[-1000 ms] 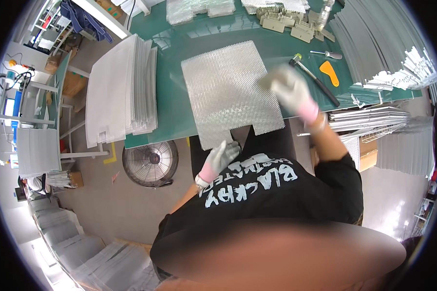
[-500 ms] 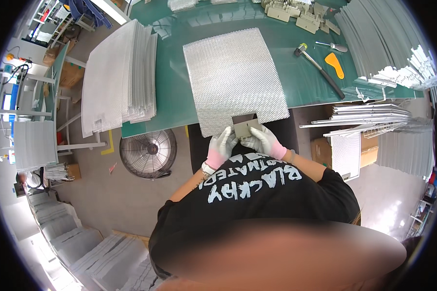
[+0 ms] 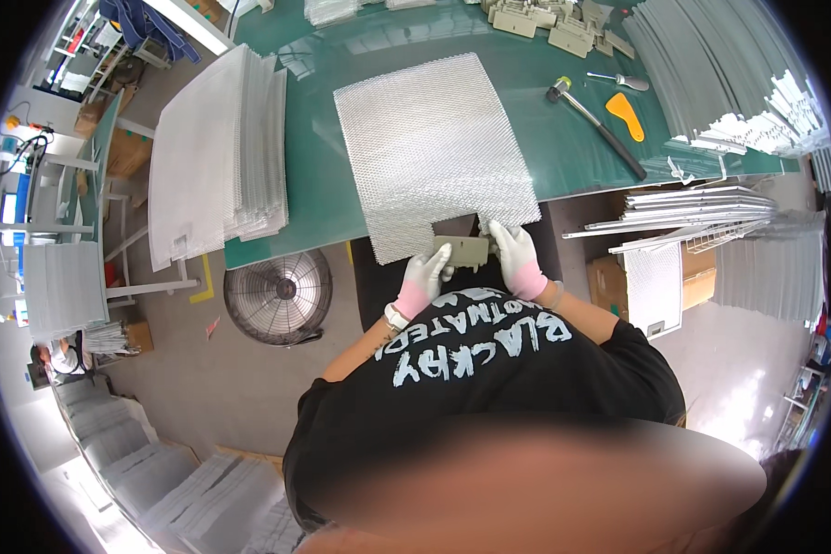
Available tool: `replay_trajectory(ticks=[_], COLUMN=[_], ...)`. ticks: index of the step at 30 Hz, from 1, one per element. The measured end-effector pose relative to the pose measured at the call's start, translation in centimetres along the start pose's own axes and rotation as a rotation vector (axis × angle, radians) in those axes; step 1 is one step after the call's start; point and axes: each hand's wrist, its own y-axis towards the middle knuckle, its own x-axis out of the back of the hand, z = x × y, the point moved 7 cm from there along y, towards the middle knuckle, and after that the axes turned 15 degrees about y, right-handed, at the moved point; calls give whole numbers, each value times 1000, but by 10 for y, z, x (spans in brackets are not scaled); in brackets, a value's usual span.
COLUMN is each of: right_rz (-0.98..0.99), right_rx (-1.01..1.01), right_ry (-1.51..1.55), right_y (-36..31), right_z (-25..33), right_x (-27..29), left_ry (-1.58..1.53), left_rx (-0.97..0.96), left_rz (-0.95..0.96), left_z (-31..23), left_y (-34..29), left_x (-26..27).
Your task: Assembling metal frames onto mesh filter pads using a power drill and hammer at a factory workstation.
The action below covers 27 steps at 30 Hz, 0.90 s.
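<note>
A silver mesh sheet lies on the green table, its near edge overhanging toward me with a rectangular notch cut in it. Just below that notch is a beige plastic piece, flat with small tabs along its near side. My left hand, in a white and pink glove, pinches the piece's left end between thumb and fingers. At the notch's right side, my right hand, gloved alike, has its fingertips closed on the mesh edge, beside the piece's right end. Its thumb is partly hidden.
A rubber-headed hammer, a screwdriver and an orange scraper lie to the right. Beige pieces are heaped at the back. Sheet stacks stand left and right. A floor fan sits below the table.
My right hand has moved up from the beige piece to the mesh edge. The piece has shifted slightly and now shows tabs on its near side. My left hand still holds it.
</note>
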Motion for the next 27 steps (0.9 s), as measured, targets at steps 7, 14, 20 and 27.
replay_trajectory(ticks=[7,14,20,27], right_rz=[16,-32,-98,-23], right_rx=[42,61,176,158], right_ry=[-53,-224,-215,-93], right_y=[3,7,7,-1], right_z=[-4,-7,-6,1], right_x=[5,9,9,0], left_ry=[-286,-211,-149,-381], left_rx=[32,20,11,-30], left_rz=[-25,51,-25,-46], left_z=[-9,-10,-10,-19], left_y=[-10,-11,-12,-20], left_x=[-15,-11,-10,-14])
